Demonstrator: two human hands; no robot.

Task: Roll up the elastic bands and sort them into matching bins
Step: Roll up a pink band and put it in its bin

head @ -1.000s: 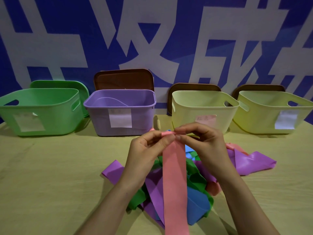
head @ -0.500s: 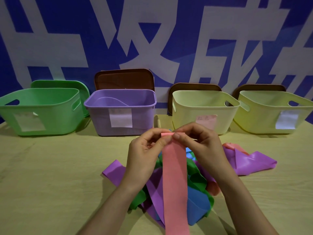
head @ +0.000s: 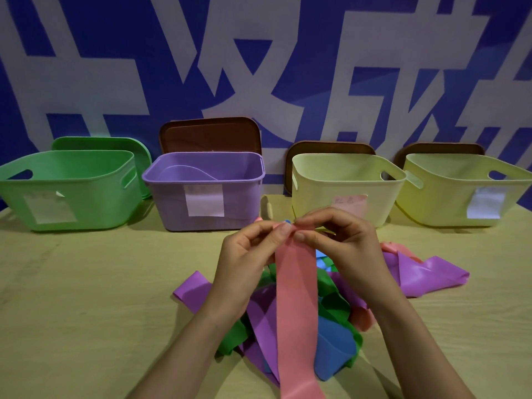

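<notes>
Against the blue-and-white wall (head: 115,82) stand a green bin (head: 72,194), a purple bin (head: 169,203) and two yellow bins (head: 325,182), none visibly holding a roll. At frame centre the left hand (head: 247,260) and right hand (head: 342,243) pinch the pink band (head: 296,298) by its top edge with curled fingers (head: 300,236), its roll barely begun; the tangled pile (head: 334,341) lies unsorted on the desk (head: 86,283) below.

1 head-worn view; faces forward and down, near the table (head: 86,312)

Open tabletop (head: 86,298) left of the band pile (head: 334,309); bins (head: 172,208) line the far edge.
</notes>
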